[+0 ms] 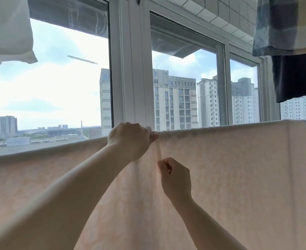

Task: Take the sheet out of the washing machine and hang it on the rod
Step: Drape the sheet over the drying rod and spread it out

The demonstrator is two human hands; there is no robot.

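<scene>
A pale peach sheet (239, 177) hangs draped over a rod that runs across the view; the rod itself is hidden under the fabric fold. My left hand (130, 141) grips the sheet's top edge on the rod near the middle, where the cloth is bunched into small ridges. My right hand (175, 179) is lower, pinching a vertical fold of the sheet just below the left hand. The sheet's right edge drops down at the far right. No washing machine is in view.
A white cloth (7, 29) hangs at the top left. A blue checked cloth (284, 24) and a dark garment (296, 76) hang at the top right. White-framed windows (130, 69) stand close behind the sheet, with city buildings beyond.
</scene>
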